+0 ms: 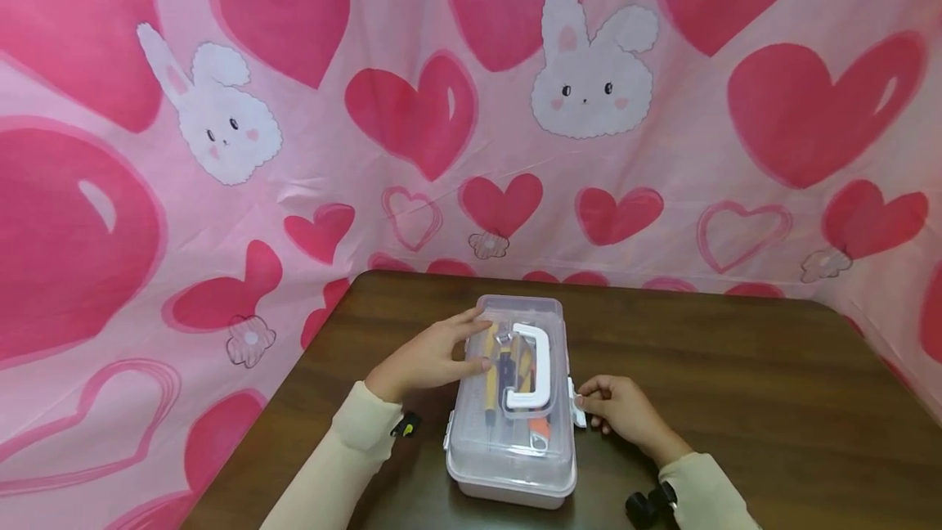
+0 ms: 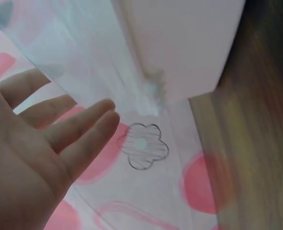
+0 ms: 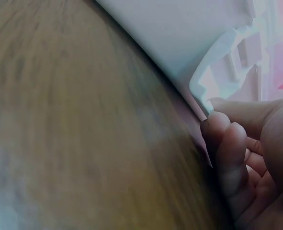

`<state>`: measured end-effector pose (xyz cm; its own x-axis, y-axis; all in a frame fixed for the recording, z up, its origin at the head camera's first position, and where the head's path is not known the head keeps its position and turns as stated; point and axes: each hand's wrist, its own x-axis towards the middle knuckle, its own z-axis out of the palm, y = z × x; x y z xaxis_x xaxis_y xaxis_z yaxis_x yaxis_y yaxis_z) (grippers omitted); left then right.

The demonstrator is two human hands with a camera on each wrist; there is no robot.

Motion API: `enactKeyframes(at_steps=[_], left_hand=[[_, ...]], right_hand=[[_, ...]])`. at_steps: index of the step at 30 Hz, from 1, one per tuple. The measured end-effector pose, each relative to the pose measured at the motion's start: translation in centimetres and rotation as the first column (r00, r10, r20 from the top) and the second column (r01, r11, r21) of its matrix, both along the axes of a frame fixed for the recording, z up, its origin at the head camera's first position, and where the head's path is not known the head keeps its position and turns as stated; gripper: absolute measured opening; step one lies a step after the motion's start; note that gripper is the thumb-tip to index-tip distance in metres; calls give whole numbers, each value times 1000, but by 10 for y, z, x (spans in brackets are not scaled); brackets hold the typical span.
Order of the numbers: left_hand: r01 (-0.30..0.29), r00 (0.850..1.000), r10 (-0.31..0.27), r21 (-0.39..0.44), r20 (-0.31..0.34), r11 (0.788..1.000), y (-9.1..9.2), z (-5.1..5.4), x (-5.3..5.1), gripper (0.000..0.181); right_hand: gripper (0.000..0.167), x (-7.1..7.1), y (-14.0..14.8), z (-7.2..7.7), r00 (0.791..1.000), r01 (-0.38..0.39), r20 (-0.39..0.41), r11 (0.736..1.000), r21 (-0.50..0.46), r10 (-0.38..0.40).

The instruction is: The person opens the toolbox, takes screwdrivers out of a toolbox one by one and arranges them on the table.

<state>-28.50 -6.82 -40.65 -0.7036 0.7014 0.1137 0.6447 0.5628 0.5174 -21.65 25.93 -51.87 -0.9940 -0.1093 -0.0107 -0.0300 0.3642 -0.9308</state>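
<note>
A plastic storage box (image 1: 508, 466) with a see-through lid stands on the table. Through the lid show yellow-handled tools (image 1: 491, 387) and an orange item (image 1: 540, 430); their exact kinds are unclear. A white carry handle (image 1: 543, 366) lies folded flat on top. My left hand (image 1: 434, 357) rests on the lid's left side with fingers extended; in the left wrist view its fingers (image 2: 84, 129) are straight along the clear lid. At the box's right side, my right hand (image 1: 621, 409) pinches a white latch (image 3: 222, 69) between thumb and curled fingers. The latch is swung outward from the wall.
The dark wooden table (image 1: 736, 383) extends to both sides of the box. Behind and to the left hangs a pink cloth (image 1: 331, 129) with hearts and rabbits. A second white latch (image 1: 448, 430) sits on the box's left side.
</note>
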Motion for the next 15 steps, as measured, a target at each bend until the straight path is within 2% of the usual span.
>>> enactKeyframes(at_steps=[2,5,9,15], left_hand=[[-1,1000,0,-5,-24,1000,2,2,5,71],[1,994,-4,-33,-106,999,6,6,10,63],[2,975,-23,-95,-222,995,15,13,15,55],[-10,963,-32,-155,-267,988,23,17,22,48]], right_hand=[[22,1,0,-1,1000,-1,6,1000,-3,1],[22,2,-1,0,1000,2,8,1000,4,-2],[21,2,-2,2,1000,20,0,999,33,-20],[19,3,-4,5,1000,19,-2,999,47,-19]])
